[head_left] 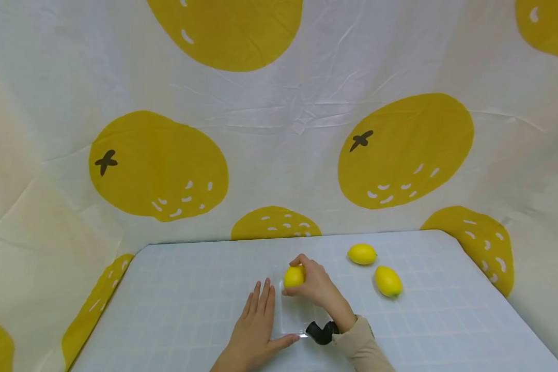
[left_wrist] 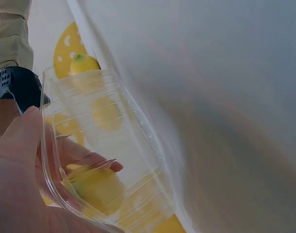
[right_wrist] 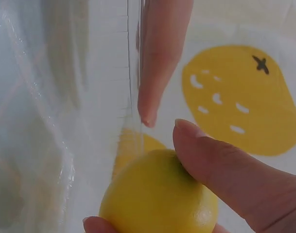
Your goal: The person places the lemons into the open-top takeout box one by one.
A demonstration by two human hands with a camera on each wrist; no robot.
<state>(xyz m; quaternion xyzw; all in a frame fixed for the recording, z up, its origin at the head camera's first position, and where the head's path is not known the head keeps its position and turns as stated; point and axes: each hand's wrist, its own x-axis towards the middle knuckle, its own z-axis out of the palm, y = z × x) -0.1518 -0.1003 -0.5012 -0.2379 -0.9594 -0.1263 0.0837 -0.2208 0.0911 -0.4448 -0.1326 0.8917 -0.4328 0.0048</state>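
A clear plastic container [head_left: 299, 315] lies on the table between both hands. My right hand [head_left: 318, 287] grips a yellow lemon [head_left: 294, 277] at the container's far end, thumb on the near side and fingers over the far side. In the right wrist view the thumb presses beside the greenish tip of the lemon [right_wrist: 157, 199]. Along the container's left wall rests my left hand [head_left: 256, 330], its fingers straight and its thumb stretched to the near edge. Through the clear wall of the container [left_wrist: 106, 80], the left wrist view shows the held lemon and part of the right hand.
Two more lemons lie to the right, one farther back [head_left: 361, 254] and one nearer [head_left: 388, 281]. A light blue checked cloth [head_left: 186, 305] covers the table. Behind hangs a white curtain [head_left: 283, 155] printed with big yellow fruit. A black strap [head_left: 322, 333] circles the right wrist.
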